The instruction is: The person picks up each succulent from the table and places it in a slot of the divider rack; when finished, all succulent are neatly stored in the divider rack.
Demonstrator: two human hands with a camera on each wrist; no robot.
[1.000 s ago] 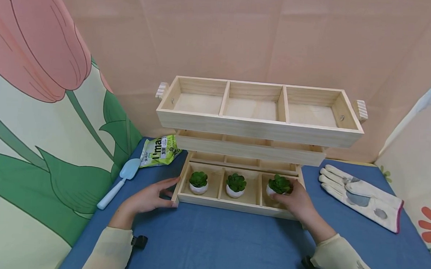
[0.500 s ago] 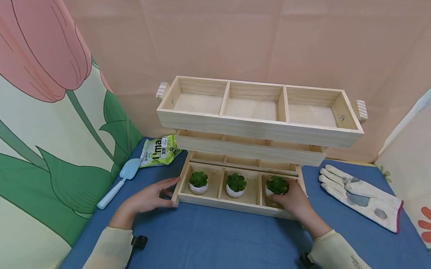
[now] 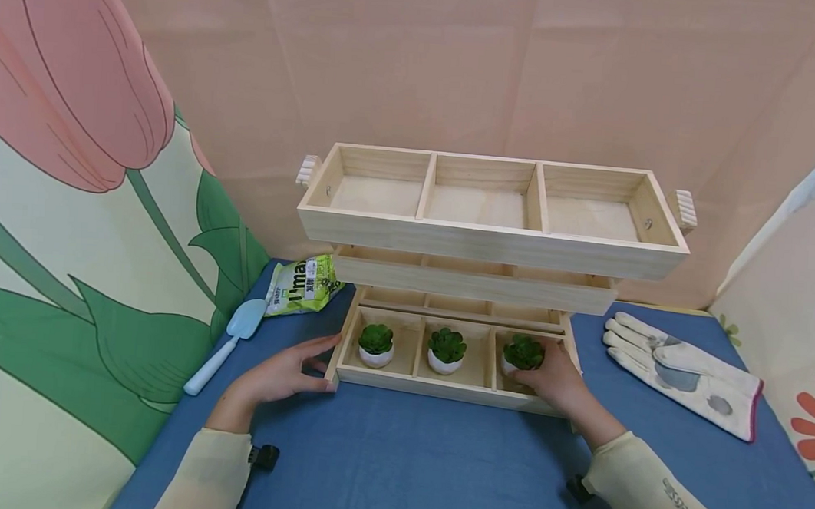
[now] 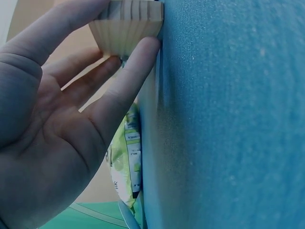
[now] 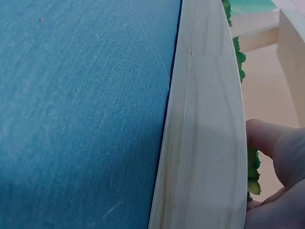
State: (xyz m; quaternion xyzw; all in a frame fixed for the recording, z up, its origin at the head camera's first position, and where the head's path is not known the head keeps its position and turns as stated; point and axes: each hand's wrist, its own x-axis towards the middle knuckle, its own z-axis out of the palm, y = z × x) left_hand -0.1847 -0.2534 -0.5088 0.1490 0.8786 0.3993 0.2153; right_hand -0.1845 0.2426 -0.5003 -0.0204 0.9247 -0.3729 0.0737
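Observation:
In the head view, my right hand [image 3: 559, 376] holds a small potted succulent [image 3: 523, 353] by its white pot, in the right compartment of the lowest wooden tray [image 3: 442, 390]. Its fingertips are partly hidden behind the plant and, in the right wrist view, behind the tray's front wall. My left hand [image 3: 284, 372] touches the tray's left end, its fingers fairly straight in the left wrist view. Two more potted succulents stand upright in the tray: one in the left compartment [image 3: 376, 347], the other in the middle [image 3: 446, 352].
Above and behind the tray rise the stand's middle tier [image 3: 471, 283] and top tier [image 3: 491, 243], each divided into compartments. At the left lie a light blue hand trowel [image 3: 230, 345] and a green-white packet [image 3: 304, 286]. White gardening gloves [image 3: 681, 373] lie at the right.
My right hand has shifted the right-hand succulent slightly to the left and now holds it almost still. The left hand has stayed in place.

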